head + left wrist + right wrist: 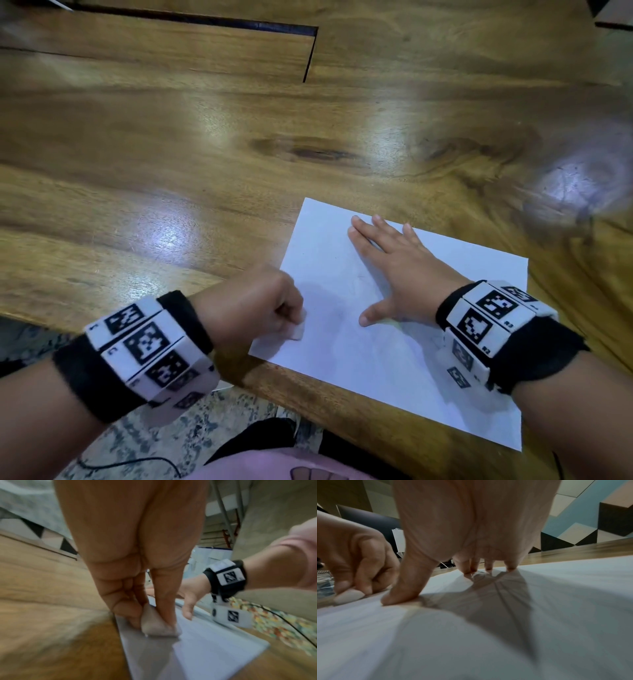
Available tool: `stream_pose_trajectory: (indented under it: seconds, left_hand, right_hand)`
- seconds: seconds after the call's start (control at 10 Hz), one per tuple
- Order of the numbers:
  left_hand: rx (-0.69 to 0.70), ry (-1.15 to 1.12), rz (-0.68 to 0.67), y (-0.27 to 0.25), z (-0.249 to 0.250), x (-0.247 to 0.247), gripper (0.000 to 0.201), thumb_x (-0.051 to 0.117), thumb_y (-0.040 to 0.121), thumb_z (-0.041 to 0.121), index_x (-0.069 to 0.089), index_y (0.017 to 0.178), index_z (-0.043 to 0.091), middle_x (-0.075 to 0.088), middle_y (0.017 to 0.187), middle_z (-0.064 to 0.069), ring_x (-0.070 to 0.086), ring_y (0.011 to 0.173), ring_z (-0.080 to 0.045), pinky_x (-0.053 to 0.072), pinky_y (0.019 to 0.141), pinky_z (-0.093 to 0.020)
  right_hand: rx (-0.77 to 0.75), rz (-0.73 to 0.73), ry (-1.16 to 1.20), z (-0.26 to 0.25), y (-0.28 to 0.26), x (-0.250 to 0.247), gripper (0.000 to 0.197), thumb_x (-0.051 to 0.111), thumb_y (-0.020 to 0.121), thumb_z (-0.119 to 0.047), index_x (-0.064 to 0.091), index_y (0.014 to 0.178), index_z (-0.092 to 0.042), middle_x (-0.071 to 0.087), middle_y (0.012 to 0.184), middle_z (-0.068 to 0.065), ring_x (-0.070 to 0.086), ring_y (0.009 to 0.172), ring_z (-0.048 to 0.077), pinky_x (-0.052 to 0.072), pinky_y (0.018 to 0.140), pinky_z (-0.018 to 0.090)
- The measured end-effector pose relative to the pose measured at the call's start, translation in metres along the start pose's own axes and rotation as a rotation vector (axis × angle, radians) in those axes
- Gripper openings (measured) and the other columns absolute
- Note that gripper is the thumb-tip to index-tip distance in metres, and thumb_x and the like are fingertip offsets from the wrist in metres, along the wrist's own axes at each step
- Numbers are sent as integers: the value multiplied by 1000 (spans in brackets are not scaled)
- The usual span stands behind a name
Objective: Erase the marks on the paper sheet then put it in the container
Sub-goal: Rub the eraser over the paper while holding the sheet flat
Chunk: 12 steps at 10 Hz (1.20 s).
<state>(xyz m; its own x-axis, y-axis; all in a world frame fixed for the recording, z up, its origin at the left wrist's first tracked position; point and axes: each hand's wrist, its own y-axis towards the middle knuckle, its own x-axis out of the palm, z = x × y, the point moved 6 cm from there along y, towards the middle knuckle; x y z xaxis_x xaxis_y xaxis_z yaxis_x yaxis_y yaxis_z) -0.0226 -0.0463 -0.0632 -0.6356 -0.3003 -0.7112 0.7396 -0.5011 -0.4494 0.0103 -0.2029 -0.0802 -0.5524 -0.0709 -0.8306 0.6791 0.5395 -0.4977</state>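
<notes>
A white paper sheet [404, 342] lies near the front edge of the wooden table [205, 154]. My left hand [260, 301] pinches a small white eraser [297, 330] and holds it down on the sheet's left edge. In the left wrist view the eraser [157, 626] sits between thumb and fingers, touching the paper sheet [205, 649]. My right hand [394, 267] lies flat on the sheet with fingers straight and spread. In the right wrist view its thumb and fingertips [467, 568] press the paper sheet [505, 628]. Only faint marks show on the paper. No container is in view.
A dark slot [308, 54] cuts into the table at the back. The table's front edge [308, 387] runs under the sheet's near corner, with patterned floor [171, 431] below. A black cable [283, 622] trails at the right.
</notes>
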Motion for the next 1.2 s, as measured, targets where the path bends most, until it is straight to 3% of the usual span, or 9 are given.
stream_pose_trajectory:
  seconds: [0.2,0.3,0.4,0.6,0.8,0.9,1.0,1.1,1.2]
  left_hand:
    - [-8,57,354,11,-2,-23,7,69,74,10,66,68,10,57,66,-3,50,59,-13,32,51,-18]
    - [10,4,183,-8,-8,-1,18,71,72,13,60,58,14,51,57,10,44,54,-1,36,53,-21]
    - [-24,-22,10,-17,-12,10,13,72,69,9,62,61,13,52,55,21,54,61,1,38,57,-10]
    - [-15,14,361,8,-7,-21,11,72,74,20,66,69,12,61,67,-4,53,63,-18,39,58,-27]
    - [17,-75,98,-20,-13,10,18,72,72,17,60,60,17,53,63,14,52,61,4,35,56,-9]
    - [-9,-41,114,-8,-10,-2,10,74,72,20,66,66,16,59,65,14,53,62,2,35,56,-9]
    - [-3,23,341,11,-5,-23,10,72,73,17,66,69,11,63,69,-3,52,63,-14,33,53,-18]
    - [50,7,378,4,-5,-11,13,66,72,12,57,61,11,51,64,3,45,60,-8,30,52,-14]
    - [75,-40,184,-21,-10,17,13,62,75,28,54,66,22,43,66,16,47,61,-4,35,56,-21]
  right_hand:
    - [-3,7,10,0,1,0,122,68,70,-62,-16,149,-22,-25,155,-11,-26,142,11,-15,116,38]
    - [-2,7,8,1,1,1,122,68,70,-62,-16,149,-22,-25,155,-11,-26,142,11,-16,116,38]
    - [-1,8,1,1,0,0,122,68,70,-62,-17,148,-22,-25,155,-11,-26,142,11,-15,117,39]
    - [-2,6,3,0,0,0,122,68,70,-62,-17,149,-22,-25,155,-10,-27,141,11,-15,116,39]
    - [-8,13,10,1,1,1,122,68,70,-62,-16,149,-22,-25,155,-11,-26,141,11,-16,115,38]
    - [-10,13,9,1,1,1,122,68,70,-62,-16,149,-21,-25,155,-11,-26,141,11,-16,115,38]
    - [-12,12,7,1,1,1,122,68,70,-62,-16,149,-21,-25,155,-11,-26,141,11,-16,115,38]
    - [-12,10,8,1,1,1,122,68,70,-62,-16,149,-21,-25,155,-11,-27,141,11,-16,115,39]
    - [-10,7,16,1,1,1,122,68,70,-62,-16,149,-22,-25,155,-11,-27,141,11,-16,115,38]
